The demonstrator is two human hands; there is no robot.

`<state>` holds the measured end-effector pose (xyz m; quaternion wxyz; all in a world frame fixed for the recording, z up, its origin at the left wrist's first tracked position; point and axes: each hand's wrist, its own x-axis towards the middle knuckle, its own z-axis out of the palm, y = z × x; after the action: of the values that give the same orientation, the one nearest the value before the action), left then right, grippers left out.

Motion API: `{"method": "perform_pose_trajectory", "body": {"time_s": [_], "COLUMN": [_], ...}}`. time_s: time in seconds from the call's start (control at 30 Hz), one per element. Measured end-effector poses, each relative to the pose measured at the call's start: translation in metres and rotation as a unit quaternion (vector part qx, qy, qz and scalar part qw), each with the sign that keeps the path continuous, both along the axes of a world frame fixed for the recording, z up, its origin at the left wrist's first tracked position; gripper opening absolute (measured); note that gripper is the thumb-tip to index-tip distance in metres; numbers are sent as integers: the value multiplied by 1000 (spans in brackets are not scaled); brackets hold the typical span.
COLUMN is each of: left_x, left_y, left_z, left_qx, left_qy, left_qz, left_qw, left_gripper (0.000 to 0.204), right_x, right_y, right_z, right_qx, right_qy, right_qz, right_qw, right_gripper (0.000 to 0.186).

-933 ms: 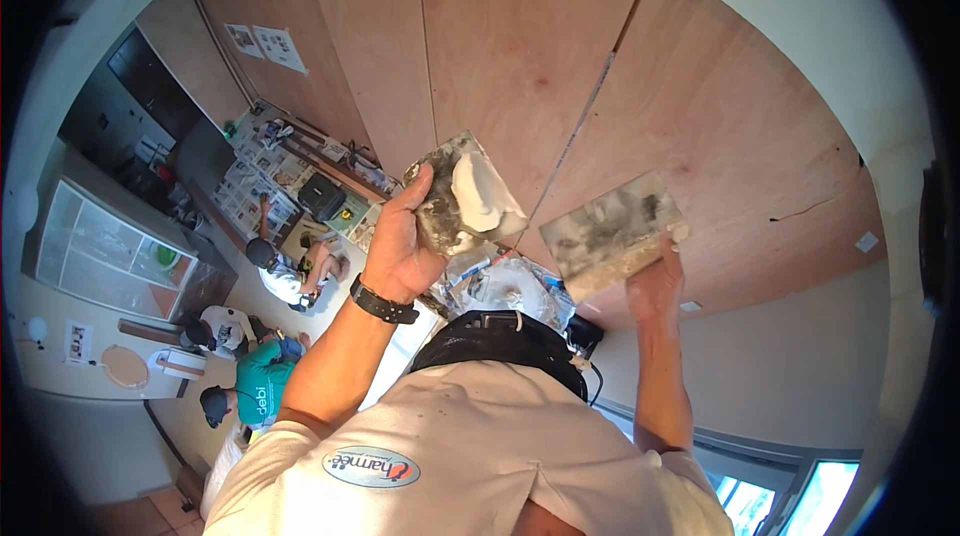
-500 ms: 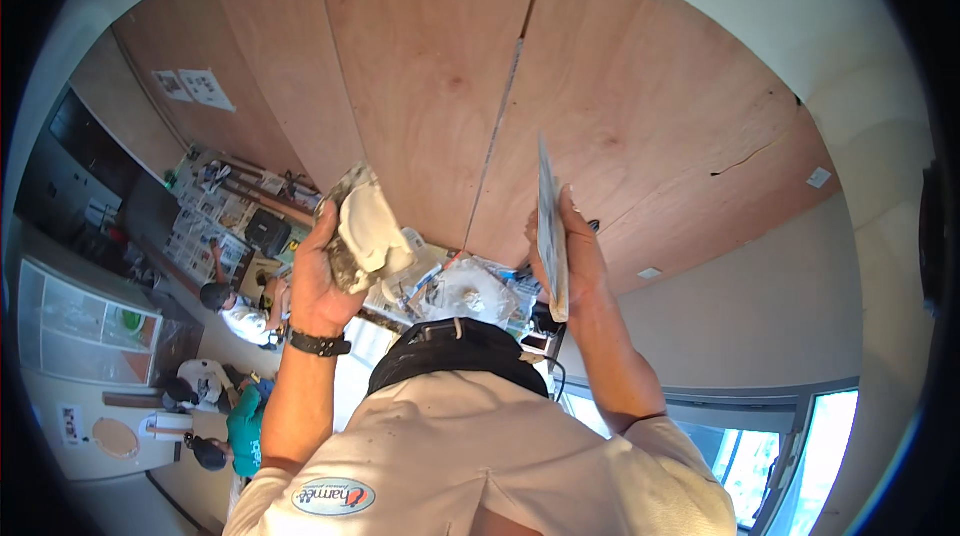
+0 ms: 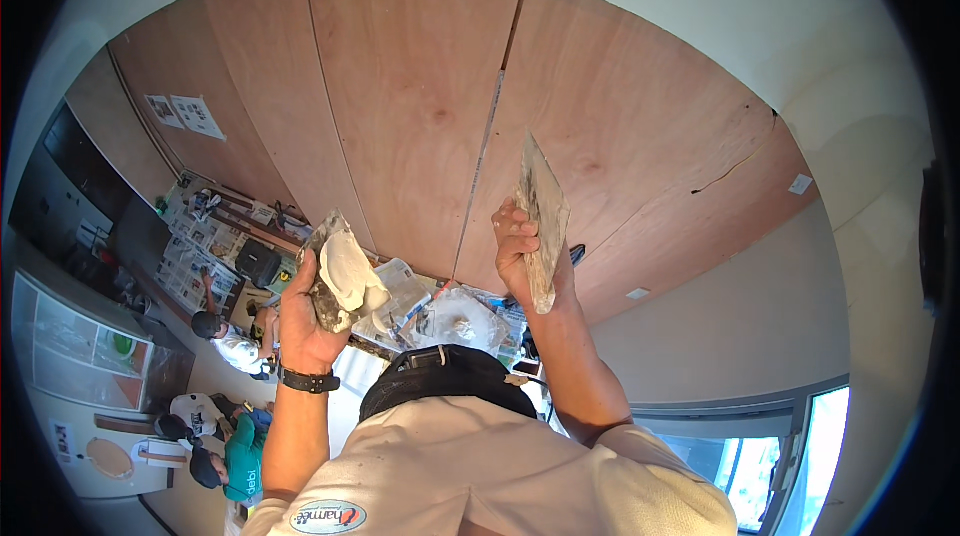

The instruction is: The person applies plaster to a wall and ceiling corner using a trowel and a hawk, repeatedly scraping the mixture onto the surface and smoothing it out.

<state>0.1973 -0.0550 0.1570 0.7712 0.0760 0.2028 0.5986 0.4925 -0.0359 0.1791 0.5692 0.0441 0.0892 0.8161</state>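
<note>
My left hand (image 3: pixel 312 324) grips a smeared board (image 3: pixel 327 304), thumb along its left edge, other fingers mostly hidden. Cream paste (image 3: pixel 350 271) heaped on it: looks soft, thick, likely to slide, with some hanging at the lower-right edge. Board is tilted, long axis roughly up-down in view, top end toward the wood wall (image 3: pixel 415 96).

Right hand (image 3: pixel 517 251) curls its fingers round a flat plate (image 3: pixel 547 206); thumb hidden, can't tell if there's a handle. Plate seen nearly edge-on, long axis near vertical, tip up. Probably light, stiff, slick where smeared; best held mid-back.
</note>
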Motion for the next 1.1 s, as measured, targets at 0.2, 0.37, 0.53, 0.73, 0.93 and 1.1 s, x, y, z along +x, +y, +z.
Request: {"method": "perform_pose_trajectory", "body": {"time_s": [0.2, 0.37, 0.53, 0.73, 0.93, 1.1], "left_x": [2, 3, 1, -3, -1, -3], "left_y": [-5, -8, -8, -7, -3, -6], "left_z": [6, 7, 7, 2, 18, 33], "left_qx": [-6, -10, -19, -22, 17, 13], "left_qy": [-8, -11, -13, -2, 25, 52], "left_qz": [-7, 20, 30, 38, -13, -40], "left_qw": [1000, 1000, 999, 999, 999, 998], "left_gripper": [34, 34, 34, 36, 31, 34], "right_x": [0, -1, -2, 8, 15, 9], "right_y": [4, 11, 16, 26, -13, -25], "right_z": [-5, -6, -3, -22, 3, 61], "right_qx": [-4, -4, -21, 59, 179, 573], "right_qy": [-5, -5, -20, -126, -519, -677], "right_qz": [16, 27, 25, -30, -260, -330], "right_qw": [1000, 1000, 999, 990, 795, 323], "right_gripper": [53, 52, 53, 33, 40, 30]}}
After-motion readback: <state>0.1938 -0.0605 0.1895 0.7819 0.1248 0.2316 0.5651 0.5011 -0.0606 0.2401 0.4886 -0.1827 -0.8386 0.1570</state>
